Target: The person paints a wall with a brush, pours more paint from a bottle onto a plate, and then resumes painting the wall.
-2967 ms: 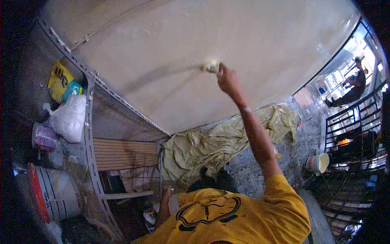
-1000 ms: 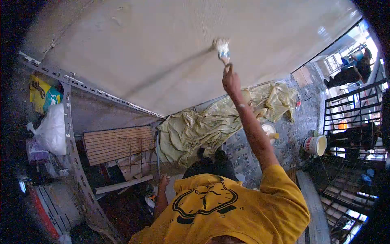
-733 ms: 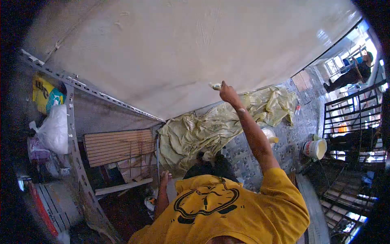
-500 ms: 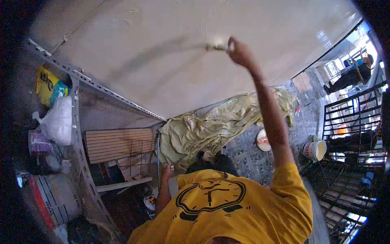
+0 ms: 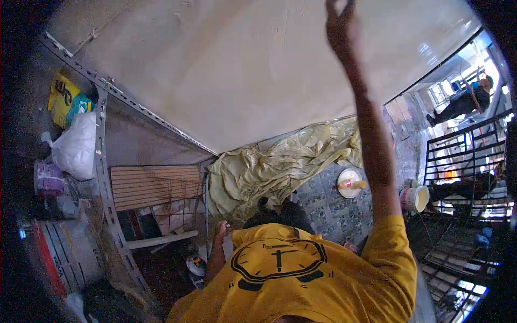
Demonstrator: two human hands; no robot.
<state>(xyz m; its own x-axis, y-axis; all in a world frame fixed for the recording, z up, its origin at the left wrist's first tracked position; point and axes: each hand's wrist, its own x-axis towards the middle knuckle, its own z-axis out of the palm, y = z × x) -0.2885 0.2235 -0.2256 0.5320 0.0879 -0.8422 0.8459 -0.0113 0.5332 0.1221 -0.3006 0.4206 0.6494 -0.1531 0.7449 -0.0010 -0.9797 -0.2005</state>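
My right hand [image 5: 341, 29] is raised at the top edge of the view, in front of a large pale wall [image 5: 247, 75]. Its fingers are curled, with a gap between thumb and finger. The frame cuts off the fingertips and whatever they hold. Low beside my body, my left hand [image 5: 221, 230] hangs at the side of a yellow T-shirt [image 5: 334, 274]. Those fingers look bent inward, too small to show whether anything is in them. Along the foot of the wall lies a crumpled yellowish plastic sheet [image 5: 258, 167].
A round white lid [image 5: 350, 177] with a small object on it lies on the patterned floor. Right of it stands a white bucket [image 5: 413, 199]. On the left are a metal angle post [image 5: 100, 145], a white bag [image 5: 75, 148] and a large tub [image 5: 70, 258]. A person [image 5: 466, 102] is at the far right.
My right hand has moved up along the wall to the top edge, and the small tool seen in it before is out of view. My left hand stays low.
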